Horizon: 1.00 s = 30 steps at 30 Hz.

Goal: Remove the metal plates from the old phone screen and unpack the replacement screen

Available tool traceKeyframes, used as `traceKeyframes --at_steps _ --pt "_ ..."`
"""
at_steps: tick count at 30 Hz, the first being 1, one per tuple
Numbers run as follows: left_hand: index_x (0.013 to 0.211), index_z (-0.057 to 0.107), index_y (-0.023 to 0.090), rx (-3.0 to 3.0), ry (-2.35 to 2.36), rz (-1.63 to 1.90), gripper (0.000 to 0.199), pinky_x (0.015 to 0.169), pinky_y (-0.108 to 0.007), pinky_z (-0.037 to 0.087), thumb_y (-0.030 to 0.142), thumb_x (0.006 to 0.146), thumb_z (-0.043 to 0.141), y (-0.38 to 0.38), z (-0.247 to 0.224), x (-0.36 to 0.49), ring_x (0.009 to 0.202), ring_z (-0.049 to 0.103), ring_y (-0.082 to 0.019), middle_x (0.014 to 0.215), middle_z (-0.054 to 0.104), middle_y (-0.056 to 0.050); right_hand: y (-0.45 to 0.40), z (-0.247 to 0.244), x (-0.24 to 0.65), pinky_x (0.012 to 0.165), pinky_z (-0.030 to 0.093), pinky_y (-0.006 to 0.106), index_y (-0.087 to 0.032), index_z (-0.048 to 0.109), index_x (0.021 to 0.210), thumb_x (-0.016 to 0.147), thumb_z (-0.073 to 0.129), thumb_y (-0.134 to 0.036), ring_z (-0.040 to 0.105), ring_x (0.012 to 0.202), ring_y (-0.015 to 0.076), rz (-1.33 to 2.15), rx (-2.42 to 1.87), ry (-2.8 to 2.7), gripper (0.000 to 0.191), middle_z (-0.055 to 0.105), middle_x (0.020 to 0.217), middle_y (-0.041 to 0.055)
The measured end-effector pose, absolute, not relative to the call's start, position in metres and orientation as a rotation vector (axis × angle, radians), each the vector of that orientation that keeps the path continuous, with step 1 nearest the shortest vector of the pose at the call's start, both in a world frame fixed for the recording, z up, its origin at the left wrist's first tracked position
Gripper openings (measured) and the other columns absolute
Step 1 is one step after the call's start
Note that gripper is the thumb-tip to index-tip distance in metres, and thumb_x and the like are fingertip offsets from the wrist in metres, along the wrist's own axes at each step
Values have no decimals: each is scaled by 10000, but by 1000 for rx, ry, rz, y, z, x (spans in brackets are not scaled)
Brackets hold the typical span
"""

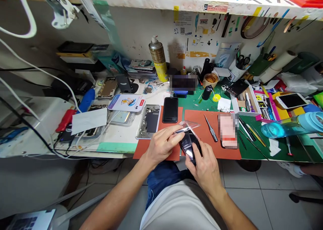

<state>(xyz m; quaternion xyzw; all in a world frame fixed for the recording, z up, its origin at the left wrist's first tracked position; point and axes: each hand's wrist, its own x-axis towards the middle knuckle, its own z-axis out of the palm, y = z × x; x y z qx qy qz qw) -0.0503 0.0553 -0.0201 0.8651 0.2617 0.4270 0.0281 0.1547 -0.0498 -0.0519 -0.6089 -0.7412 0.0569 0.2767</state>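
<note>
Near the bench's front edge, my left hand point(164, 143) pinches a clear plastic piece point(188, 125) at the upper left of a dark, glossy phone-like object point(188, 143). My right hand point(205, 161) has its fingers closed on the lower right part of that dark object, which is tilted over the orange mat point(202, 117). Just beyond my left hand a black phone point(170, 109) lies flat. To its left sits an opened phone housing point(148, 121). A grey pen-like tool point(211, 129) rests on the mat to the right.
A pixelated phone point(228, 130), tweezers point(247, 129) and a blue bottle point(290, 125) lie to the right. Behind stand a spray can point(158, 60) and a tray of parts point(246, 100). White cables and a paper sheet point(89, 121) are on the left. A shelf point(151, 1) overhangs the bench.
</note>
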Motion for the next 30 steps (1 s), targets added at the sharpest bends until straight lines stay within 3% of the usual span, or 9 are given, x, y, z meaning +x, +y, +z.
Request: traceKeyframes --at_steps 11,15,18,21,24,27,30 --pt "1416 550 281 2710 820 1289 434 888 -352 647 47 1065 450 53 -25 -53 1275 713 -222 1398 718 -156 -57 -65 158 1044 508 621 -215 705 1389 1027 639 -351 563 1276 405 246 -1670 -1952 392 616 1509 198" --pt "1595 382 307 2674 723 1302 599 925 -395 658 56 1056 460 50 -22 -52 1326 684 -244 1426 702 -166 -58 -67 158 1063 488 614 -232 712 1392 1027 625 -279 569 1281 391 228 -1641 -1980 379 651 1477 175" --pt "1642 348 244 2664 716 1108 548 1011 -452 637 311 1111 468 43 -22 -56 1335 680 -275 1370 733 -176 -67 -64 164 1055 497 568 -232 735 1344 1023 595 -234 605 1240 362 292 -1613 -1849 351 699 1413 159" --pt "1574 489 169 2687 692 772 694 1083 -486 595 638 1078 367 41 -26 -56 1345 670 -317 1352 744 -182 -83 -59 174 873 553 430 -205 783 1114 1054 534 -310 701 928 274 457 -1706 -1482 277 793 1034 143" --pt "1572 508 149 2647 813 536 659 1229 -562 449 583 1086 404 48 -32 -44 1532 472 -346 1542 616 -191 -94 -60 182 599 474 326 -218 708 762 1046 520 -568 590 564 180 879 -1891 -1070 489 688 658 60" --pt "1628 452 215 2658 919 378 657 1311 -631 269 507 1051 569 58 -38 -23 1635 254 -363 1707 419 -153 -92 -68 179 467 387 287 -203 679 683 899 592 -811 516 429 140 1376 -1832 -700 652 650 567 38" --pt "1597 504 342 2717 872 317 640 1296 -727 182 524 1003 654 61 -44 -6 1653 132 -423 1753 345 -88 -84 -78 170 393 321 254 -163 741 759 765 682 -880 546 404 139 1582 -1722 -530 720 709 619 71"
